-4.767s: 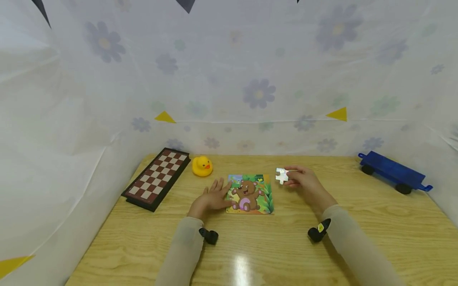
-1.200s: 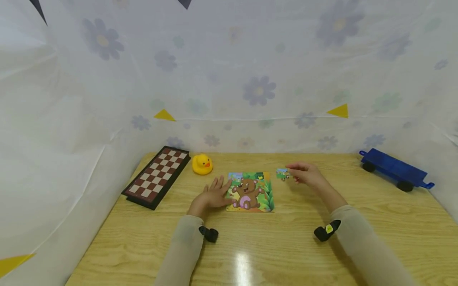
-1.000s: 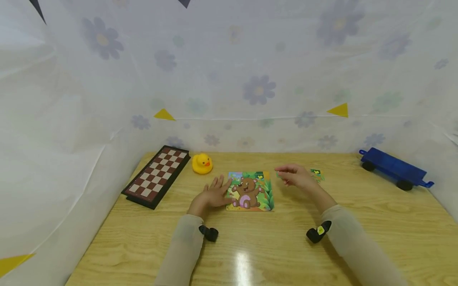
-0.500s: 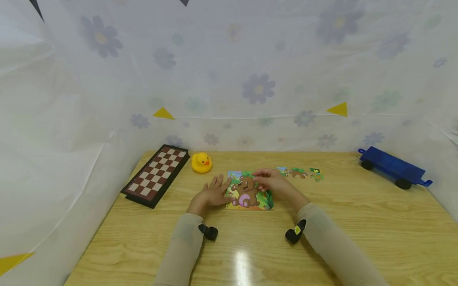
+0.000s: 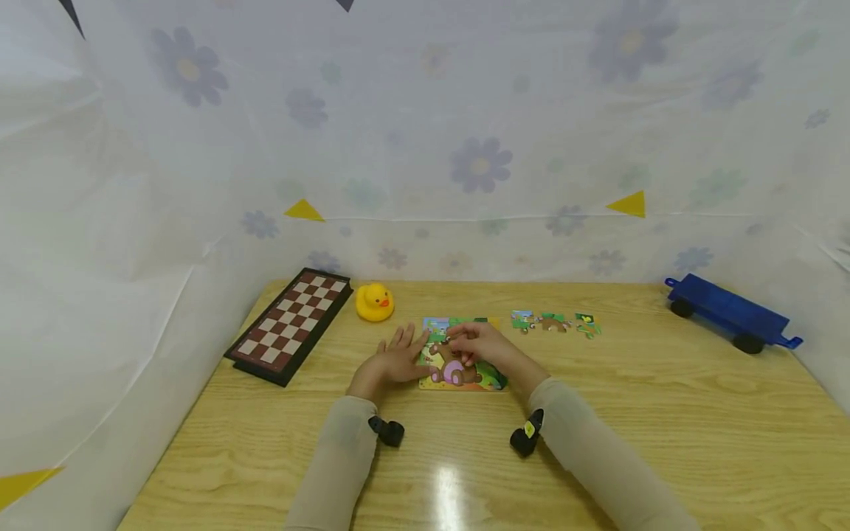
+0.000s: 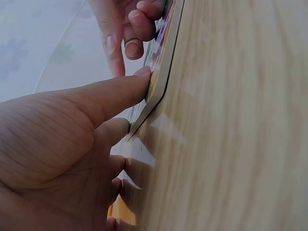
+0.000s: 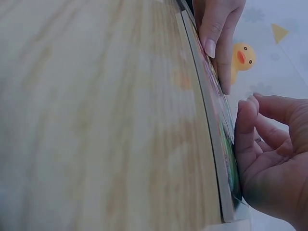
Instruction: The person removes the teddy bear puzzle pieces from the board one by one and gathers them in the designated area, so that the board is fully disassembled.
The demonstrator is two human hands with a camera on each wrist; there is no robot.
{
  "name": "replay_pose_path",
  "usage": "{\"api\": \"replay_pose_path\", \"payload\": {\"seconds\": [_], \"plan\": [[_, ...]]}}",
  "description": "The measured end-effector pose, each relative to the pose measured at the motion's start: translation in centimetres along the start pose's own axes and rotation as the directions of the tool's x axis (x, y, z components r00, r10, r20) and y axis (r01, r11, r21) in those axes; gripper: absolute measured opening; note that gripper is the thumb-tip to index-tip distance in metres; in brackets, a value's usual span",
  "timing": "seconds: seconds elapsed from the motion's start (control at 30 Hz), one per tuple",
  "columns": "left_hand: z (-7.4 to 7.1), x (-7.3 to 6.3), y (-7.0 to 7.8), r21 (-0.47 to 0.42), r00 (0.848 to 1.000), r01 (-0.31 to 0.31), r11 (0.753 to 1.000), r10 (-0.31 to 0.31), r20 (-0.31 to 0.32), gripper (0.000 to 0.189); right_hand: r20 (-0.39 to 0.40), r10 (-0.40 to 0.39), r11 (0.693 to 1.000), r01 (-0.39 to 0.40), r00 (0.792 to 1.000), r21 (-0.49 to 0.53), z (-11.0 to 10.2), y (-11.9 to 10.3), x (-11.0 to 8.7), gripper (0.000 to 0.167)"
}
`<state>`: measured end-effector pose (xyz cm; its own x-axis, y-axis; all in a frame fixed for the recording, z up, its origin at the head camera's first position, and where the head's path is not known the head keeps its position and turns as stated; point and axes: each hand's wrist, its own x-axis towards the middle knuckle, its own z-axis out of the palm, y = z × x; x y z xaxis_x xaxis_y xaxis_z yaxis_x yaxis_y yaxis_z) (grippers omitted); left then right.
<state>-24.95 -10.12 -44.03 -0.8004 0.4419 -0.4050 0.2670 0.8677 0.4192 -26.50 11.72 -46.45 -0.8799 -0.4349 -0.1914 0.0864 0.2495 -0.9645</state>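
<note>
A jigsaw puzzle point(image 5: 448, 383) with a cartoon bear lies flat on the table. My left hand point(image 5: 395, 363) rests spread at its left edge; in the left wrist view, the thumb point(image 6: 120, 94) presses on its rim. Over the puzzle's upper middle is my right hand point(image 5: 485, 346), hiding the bear's face. Its thumb and index fingertips come close together just above the surface, the other fingers bent, with no piece visible between them. Beyond the puzzle's upper right corner several loose jigsaw pieces point(image 5: 553, 322) lie picture side up in a row.
A yellow rubber duck point(image 5: 375, 303) sits behind the left hand. Left of it lies a folded checkered board point(image 5: 292, 324) with a black frame. A blue toy trailer point(image 5: 730, 310) stands at the far right, near the cloth wall point(image 5: 425, 147).
My right hand laid down a jigsaw piece, first seen blank side up and later picture side up, then moved left over the puzzle. My left hand has stayed in place.
</note>
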Motion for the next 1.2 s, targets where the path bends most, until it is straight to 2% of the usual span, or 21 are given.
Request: {"api": "replay_pose_path", "payload": {"seconds": [0.43,0.77,1.2], "plan": [[-0.01,-0.07,0.07,0.006,1.000,0.006,1.000,-0.006,0.004,0.081,0.033,0.024,0.998,-0.022,0.999,-0.065,0.51,0.02,0.00,0.043],[0.18,0.20,-0.24,0.020,1.000,0.001,1.000,-0.001,0.001,0.080,-0.006,0.047,0.994,-0.047,0.999,-0.095,0.86,-0.10,0.24,0.039],[0.07,0.06,0.00,0.024,1.000,0.002,1.000,-0.002,0.003,0.081,-0.079,0.091,0.994,-0.095,0.993,-0.049,1.05,-0.24,0.35,0.032]]}}
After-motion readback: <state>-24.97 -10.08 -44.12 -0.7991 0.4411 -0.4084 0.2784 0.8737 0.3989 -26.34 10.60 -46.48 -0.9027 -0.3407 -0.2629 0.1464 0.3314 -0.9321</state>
